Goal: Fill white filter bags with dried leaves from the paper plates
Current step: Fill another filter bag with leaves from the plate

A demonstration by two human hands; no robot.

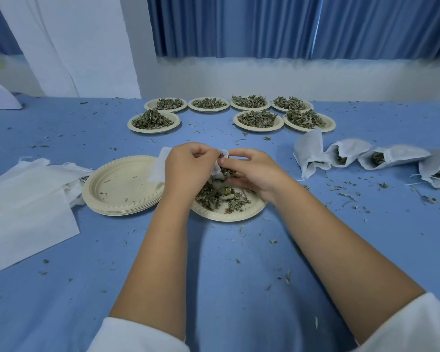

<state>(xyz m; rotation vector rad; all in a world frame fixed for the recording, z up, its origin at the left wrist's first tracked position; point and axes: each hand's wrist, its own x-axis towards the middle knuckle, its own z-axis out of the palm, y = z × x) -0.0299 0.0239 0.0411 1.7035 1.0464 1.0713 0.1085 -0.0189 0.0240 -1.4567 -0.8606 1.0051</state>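
Mid-fill: left hand [188, 166] pinches filter bag [160, 165] open above plate [229, 216]; right hand [255, 172] pinches dried leaves [217, 193] in. Next, likely: gather more.

No text, label, brand, number or sign can be read anywhere in the frame. The paper plates [122, 184] at centre and the white filter bags [308, 148] at right show only plain, unprinted surfaces.
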